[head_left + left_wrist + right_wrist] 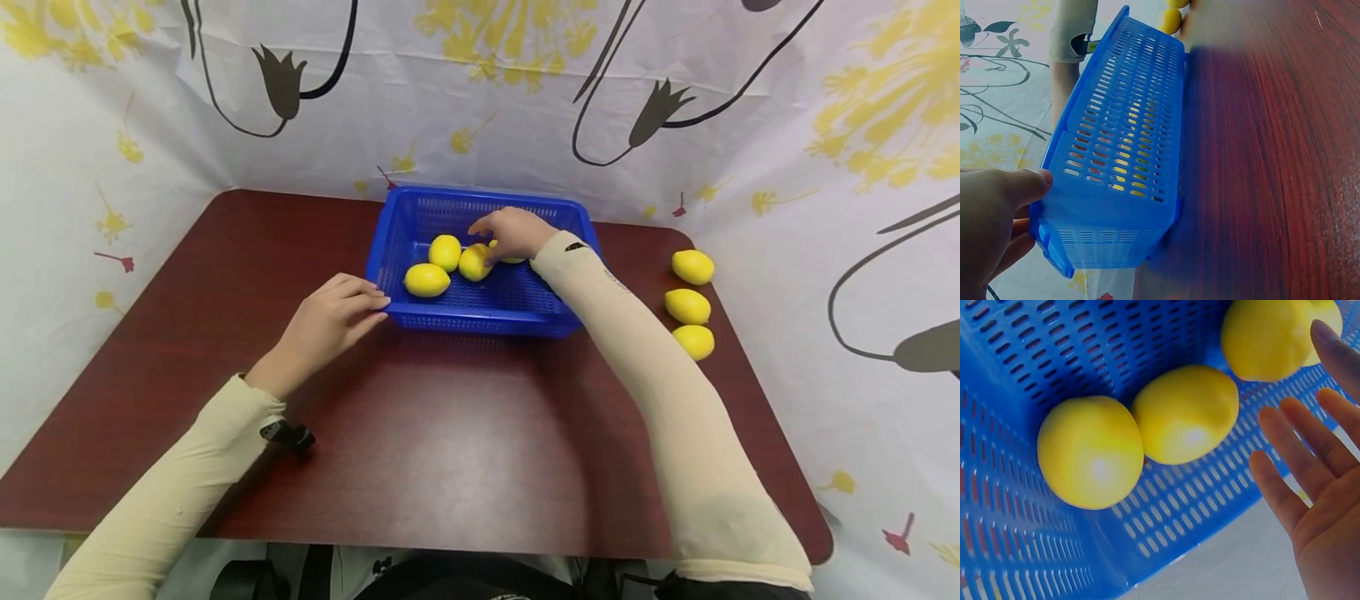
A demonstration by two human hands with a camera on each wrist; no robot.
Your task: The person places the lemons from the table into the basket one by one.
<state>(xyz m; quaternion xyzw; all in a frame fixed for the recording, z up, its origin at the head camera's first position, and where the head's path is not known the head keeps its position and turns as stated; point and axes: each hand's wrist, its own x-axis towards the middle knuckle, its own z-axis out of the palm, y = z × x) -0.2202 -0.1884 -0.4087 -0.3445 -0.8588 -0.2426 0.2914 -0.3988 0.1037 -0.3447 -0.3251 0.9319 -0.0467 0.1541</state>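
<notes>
A blue plastic basket [480,315] with slotted walls stands at the far side of the table, several yellow lemons inside. My left hand [333,315] holds its near left corner; in the left wrist view, the thumb [1040,180] lies on the rim with the fingers beyond it. Over the basket's middle hangs my right hand [517,233], next to a lemon [475,262]. Seen from the right wrist, the fingers of that hand [1329,481] are spread and hold nothing. Two lemons [1091,452] [1186,414] sit against each other at one end of the basket. My right forearm partly hides the basket's right side.
Three more lemons [687,307] lie in a row along the right edge of the dark red-brown table [465,450]. A white cloth [480,108] with flower prints hangs behind and at both sides.
</notes>
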